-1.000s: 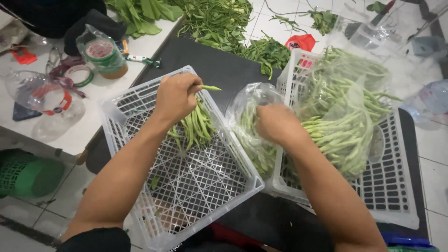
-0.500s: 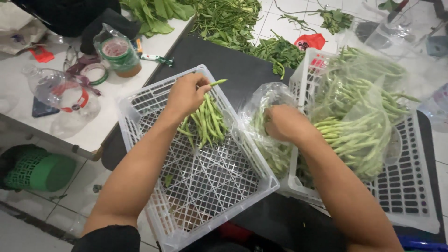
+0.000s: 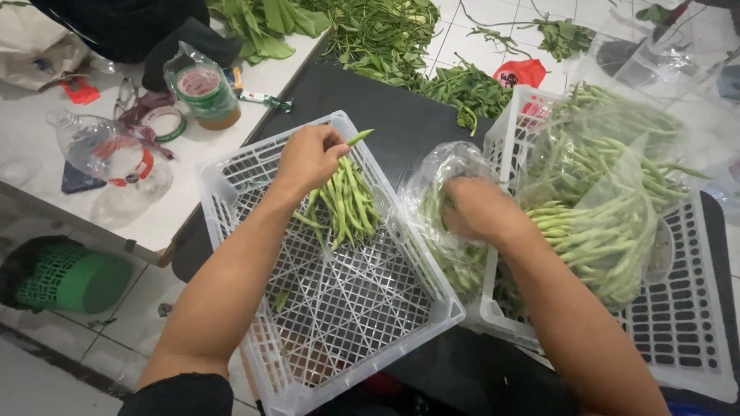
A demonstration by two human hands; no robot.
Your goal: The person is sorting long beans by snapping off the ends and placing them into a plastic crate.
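Green beans (image 3: pixel 347 200) | left hand (image 3: pixel 308 158) gripping | white crate (image 3: pixel 331 300)

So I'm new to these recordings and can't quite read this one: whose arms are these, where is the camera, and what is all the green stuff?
There is no machine here. The camera sits on a person's head and looks down, so the two bare arms are that person's own.

The left hand grips a bunch of green beans over a white plastic crate. The right hand reaches into a clear plastic bag of more beans. Beside it, a second white crate carries a big clear bag of beans.

Both crates rest on a dark surface. Leafy greens lie beyond it. To the left, a white table holds tape rolls and a clear bottle.
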